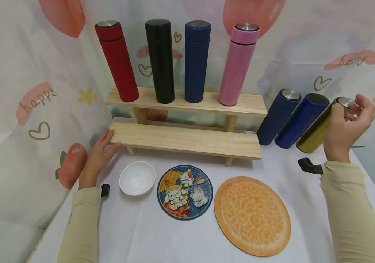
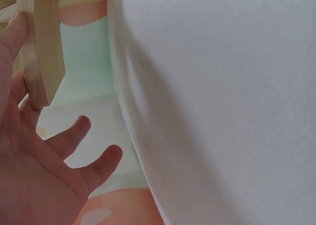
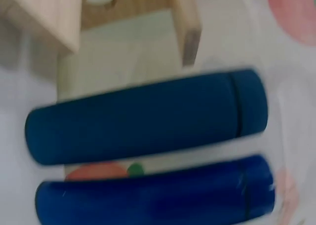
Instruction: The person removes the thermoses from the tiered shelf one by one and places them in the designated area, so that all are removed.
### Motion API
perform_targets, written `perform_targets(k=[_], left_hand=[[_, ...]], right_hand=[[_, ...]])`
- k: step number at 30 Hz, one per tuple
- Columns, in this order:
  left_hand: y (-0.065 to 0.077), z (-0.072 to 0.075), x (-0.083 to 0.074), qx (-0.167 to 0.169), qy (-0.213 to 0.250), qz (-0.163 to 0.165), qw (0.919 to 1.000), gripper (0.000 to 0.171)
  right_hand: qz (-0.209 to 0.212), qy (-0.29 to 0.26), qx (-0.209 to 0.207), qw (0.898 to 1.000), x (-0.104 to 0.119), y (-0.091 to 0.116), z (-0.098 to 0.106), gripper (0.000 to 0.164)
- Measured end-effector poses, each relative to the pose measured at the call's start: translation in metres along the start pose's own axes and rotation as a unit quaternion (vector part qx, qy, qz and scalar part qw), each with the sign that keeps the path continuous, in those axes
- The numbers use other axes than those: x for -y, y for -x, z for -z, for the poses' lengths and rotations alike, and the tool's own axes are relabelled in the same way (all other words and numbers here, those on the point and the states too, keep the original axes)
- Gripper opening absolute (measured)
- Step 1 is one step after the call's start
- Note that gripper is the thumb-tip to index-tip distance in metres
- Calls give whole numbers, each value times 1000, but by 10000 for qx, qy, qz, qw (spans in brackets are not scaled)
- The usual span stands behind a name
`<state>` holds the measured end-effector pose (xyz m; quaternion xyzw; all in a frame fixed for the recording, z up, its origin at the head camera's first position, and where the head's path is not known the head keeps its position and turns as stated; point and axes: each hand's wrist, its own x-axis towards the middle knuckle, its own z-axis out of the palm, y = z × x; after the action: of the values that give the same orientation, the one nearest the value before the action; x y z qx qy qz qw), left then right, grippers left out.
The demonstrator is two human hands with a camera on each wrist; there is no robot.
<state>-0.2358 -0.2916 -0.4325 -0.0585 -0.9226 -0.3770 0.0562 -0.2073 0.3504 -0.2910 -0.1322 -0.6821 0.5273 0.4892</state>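
Note:
A two-tier wooden stand [image 1: 187,138] stands at the back of the table. At the left end of its lower board, my left hand [image 1: 96,159] holds the wood, thumb at the front edge; in the left wrist view the ring and little fingers stick out free. My right hand [image 1: 348,126] is at the top of a gold thermos [image 1: 312,135], thumb and bent fingers apart on either side of its silver lid. Beside it stand a bright blue thermos [image 1: 300,122] and a dark blue thermos [image 1: 276,120]. The blurred right wrist view shows neither the hand nor the gold thermos.
On the upper board stand a red thermos [image 1: 118,65], a black one [image 1: 161,65], a navy one [image 1: 196,67] and a pink one [image 1: 238,69]. In front lie a white bowl [image 1: 137,178], a round cartoon mat [image 1: 169,186] and an orange round mat [image 1: 253,215].

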Motion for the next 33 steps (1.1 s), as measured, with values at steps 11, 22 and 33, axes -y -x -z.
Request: perform_targets(k=[11,22,33], left_hand=[[-4,2,3,71,-57,115,9999,79],[-4,3,3,169,-72,199,9996,80],[-4,-1,5,214,-64,281,9994,83]], right_hand=[[277,-229,664,9971,13,12,-44,47],[393,-1025,2178,9698,26,35,-95,65],[-344,-1125,3084,9439,44,46,-144,81]])
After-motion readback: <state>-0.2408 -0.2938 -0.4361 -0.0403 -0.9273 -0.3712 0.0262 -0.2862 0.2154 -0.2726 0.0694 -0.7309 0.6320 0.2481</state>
